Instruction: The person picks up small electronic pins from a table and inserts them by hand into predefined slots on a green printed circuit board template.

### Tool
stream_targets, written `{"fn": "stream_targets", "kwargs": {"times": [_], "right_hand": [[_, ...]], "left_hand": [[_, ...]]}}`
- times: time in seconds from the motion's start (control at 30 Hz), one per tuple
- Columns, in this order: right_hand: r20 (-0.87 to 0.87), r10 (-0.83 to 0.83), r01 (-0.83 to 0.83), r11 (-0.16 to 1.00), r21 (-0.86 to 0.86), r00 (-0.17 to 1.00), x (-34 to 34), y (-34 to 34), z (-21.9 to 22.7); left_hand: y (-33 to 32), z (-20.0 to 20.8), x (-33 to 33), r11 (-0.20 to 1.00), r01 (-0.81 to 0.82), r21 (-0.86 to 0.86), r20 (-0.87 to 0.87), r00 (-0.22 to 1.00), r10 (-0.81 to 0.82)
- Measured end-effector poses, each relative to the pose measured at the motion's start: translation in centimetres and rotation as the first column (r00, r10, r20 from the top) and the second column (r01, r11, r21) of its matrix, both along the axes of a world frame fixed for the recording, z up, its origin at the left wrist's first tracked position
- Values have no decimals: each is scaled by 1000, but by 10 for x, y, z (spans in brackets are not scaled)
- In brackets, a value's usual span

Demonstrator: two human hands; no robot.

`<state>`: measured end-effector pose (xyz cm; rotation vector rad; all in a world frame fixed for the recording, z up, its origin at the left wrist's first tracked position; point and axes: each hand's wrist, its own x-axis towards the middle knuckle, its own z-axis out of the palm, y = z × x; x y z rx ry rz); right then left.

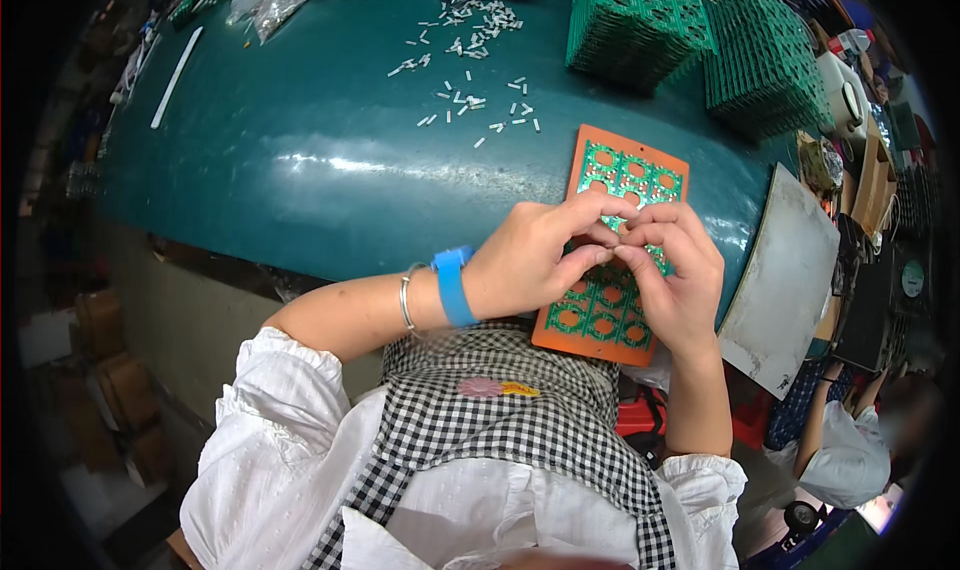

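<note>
An orange tray (572, 342) lies slantwise at the table's near edge. On it rests a green circuit board panel (603, 308) with rows of round openings and small pale parts on its far rows. Over the panel's middle, my left hand (530, 258) and my right hand (684, 268) meet fingertip to fingertip. Both thumbs and forefingers are pinched together. Whatever is between them is too small or too covered to name. My hands hide the panel's middle rows.
Small white parts (475, 102) lie scattered on the green tabletop (330, 120). Two tall stacks of green boards (640, 30) stand at the far right. A grey metal sheet (785, 280) lies to the right. A white strip (176, 78) is at left. Another person (848, 455) sits at lower right.
</note>
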<state>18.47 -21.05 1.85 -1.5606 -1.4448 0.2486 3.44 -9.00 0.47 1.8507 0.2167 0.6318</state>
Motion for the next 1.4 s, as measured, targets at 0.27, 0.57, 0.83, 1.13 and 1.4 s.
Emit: {"fn": "stream_targets", "kwargs": {"times": [0.27, 0.57, 0.83, 1.13, 1.4], "right_hand": [[-277, -160, 109, 975, -191, 947, 17, -21, -7], [-175, -110, 62, 964, -258, 978, 14, -33, -9], [-100, -39, 7, 953, -304, 994, 11, -37, -17], [-36, -10, 0, 962, -271, 999, 12, -37, -21], [-38, 12, -22, 957, -289, 999, 12, -36, -18]], "left_hand": [[116, -34, 24, 605, -246, 757, -167, 823, 544], [133, -39, -3, 783, -145, 605, -406, 789, 461], [119, -33, -20, 734, -176, 656, -302, 830, 469], [115, -32, -19, 845, -323, 427, -248, 856, 453], [117, -36, -18, 806, -335, 488, -92, 898, 429]]}}
